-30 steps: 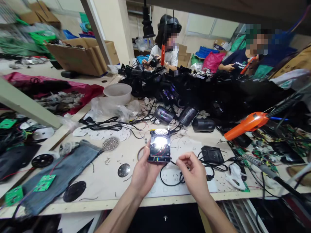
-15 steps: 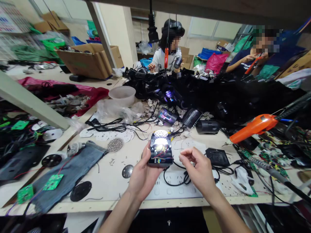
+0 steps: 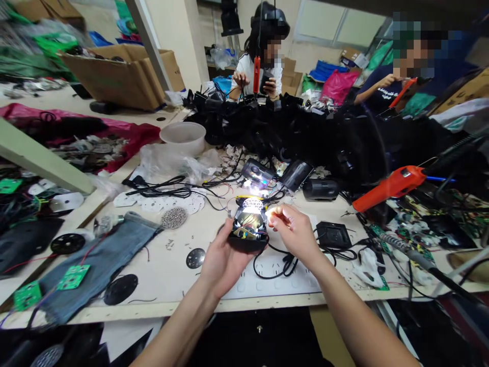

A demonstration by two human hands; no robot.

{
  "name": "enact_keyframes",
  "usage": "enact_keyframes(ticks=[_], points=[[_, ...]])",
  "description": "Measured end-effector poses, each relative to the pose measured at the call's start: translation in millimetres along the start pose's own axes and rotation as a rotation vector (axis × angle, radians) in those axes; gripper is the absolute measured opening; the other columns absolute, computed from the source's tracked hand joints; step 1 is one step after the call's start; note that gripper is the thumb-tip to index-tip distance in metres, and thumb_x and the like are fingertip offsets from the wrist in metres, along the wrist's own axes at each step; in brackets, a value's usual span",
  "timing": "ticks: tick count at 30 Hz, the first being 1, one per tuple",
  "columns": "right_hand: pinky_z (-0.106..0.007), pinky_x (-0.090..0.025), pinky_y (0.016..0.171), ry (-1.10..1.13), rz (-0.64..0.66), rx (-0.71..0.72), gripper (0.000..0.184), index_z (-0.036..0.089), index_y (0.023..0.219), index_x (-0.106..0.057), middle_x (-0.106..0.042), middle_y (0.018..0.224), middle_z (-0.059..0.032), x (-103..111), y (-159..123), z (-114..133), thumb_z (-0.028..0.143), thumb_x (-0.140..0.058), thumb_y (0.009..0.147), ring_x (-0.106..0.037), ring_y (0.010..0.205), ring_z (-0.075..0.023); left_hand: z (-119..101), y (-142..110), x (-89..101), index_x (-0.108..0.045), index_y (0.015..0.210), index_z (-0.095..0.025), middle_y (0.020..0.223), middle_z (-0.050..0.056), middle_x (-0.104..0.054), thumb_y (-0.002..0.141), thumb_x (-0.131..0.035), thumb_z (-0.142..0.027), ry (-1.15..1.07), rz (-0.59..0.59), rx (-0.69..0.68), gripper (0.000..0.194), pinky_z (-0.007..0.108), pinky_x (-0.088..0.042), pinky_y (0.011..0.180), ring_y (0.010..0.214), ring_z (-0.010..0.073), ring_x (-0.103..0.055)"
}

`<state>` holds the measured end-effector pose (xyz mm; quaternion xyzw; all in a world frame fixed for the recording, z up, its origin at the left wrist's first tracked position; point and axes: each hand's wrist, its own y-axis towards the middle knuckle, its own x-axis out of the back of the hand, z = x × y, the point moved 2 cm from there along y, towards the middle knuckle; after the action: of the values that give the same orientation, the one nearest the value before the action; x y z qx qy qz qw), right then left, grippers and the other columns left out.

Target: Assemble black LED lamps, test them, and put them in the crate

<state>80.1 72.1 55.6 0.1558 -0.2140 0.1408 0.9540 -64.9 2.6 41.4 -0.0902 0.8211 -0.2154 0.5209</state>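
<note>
a: state of the left hand (image 3: 229, 262)?
b: half curled, palm up, thumb along the side. it supports an open black housing (image 3: 246, 242) from below, wires and reflective interior exposed.
a: position of that housing?
b: above the near-middle of the workbench (image 3: 160, 275), just beyond the white power strip (image 3: 263, 280). a bright perforated disc (image 3: 252, 205) glows at its far end.
a: right hand (image 3: 294, 232)?
b: just right of the housing, thumb and index drawn close together, fingertips lit by the glow. whether anything sits between them: cannot tell.
a: surroundings?
b: black cord (image 3: 263, 277) looped over the power strip, below the right hand. black square tray (image 3: 333, 234) to the right; orange power screwdriver (image 3: 389, 187) farther right. on the left, a round heap of small metal parts (image 3: 173, 218), and green circuit boards (image 3: 74, 277) on a blue-grey cloth (image 3: 118, 247). beyond the housing, black cylindrical shells (image 3: 321, 189).
</note>
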Motion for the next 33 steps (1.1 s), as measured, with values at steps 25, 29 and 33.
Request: enact_keyframes(ticks=[25,29,33], points=[[-0.028,-0.05,0.067,0.028,0.053,0.145,0.012,0.021,0.091,-0.065,-0.066,0.09,-0.0039,-2,2,-6,0.024,-0.054,0.087,-0.061,0.073,-0.0165,-4,3,-2.3,-0.056,0.123,-0.018,0.117,0.013,-0.067,0.089,-0.057,-0.023,0.092,-0.046,0.021,0.035,0.051,-0.054,0.087,0.1,0.0289,-0.067],[-0.028,-0.048,0.066,-0.037,0.094,0.192,0.009,0.022,0.085,-0.064,-0.063,0.082,-0.0019,-3,1,-2,0.024,-0.055,0.087,-0.06,0.071,-0.0158,-9,7,-7.6,-0.063,0.114,-0.009,0.103,0.018,-0.071,0.09,-0.055,-0.038,0.157,-0.068,0.106,0.039,0.046,-0.057,0.081,0.093,0.0304,-0.069],[-0.028,-0.047,0.065,-0.042,0.101,0.215,0.009,0.022,0.084,-0.062,-0.063,0.082,-0.0017,-3,0,1,0.023,-0.055,0.088,-0.059,0.07,-0.0156,-12,12,-8.9,-0.064,0.108,-0.013,0.093,0.012,-0.073,0.085,-0.064,-0.033,0.209,-0.103,0.063,0.031,0.036,-0.057,0.074,0.08,0.0246,-0.071]])
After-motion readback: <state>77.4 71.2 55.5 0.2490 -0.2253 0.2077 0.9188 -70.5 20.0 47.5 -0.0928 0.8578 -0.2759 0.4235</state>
